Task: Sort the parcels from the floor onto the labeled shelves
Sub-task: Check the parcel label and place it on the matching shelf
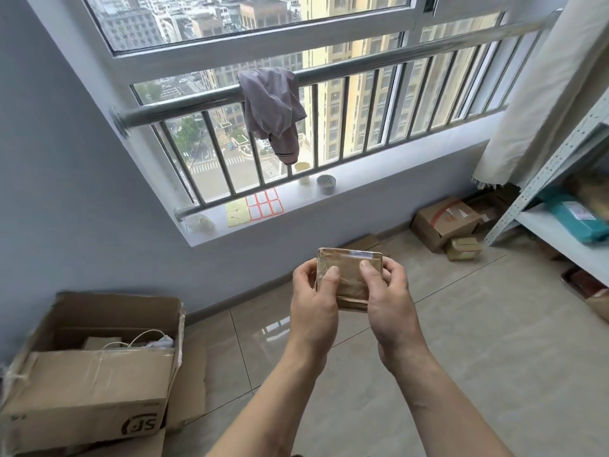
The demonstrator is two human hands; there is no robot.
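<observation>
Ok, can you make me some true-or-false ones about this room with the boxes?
1. Both hands hold the small brown taped parcel. True: the left hand and the right hand grip its sides.
2. The big open cardboard box sits on the metal shelf. False: it stands on the tiled floor.
3. A purple-grey cloth hangs over the steel window railing. True.
4. The red-bordered label sheet lies on the floor. False: it lies on the white windowsill.
</observation>
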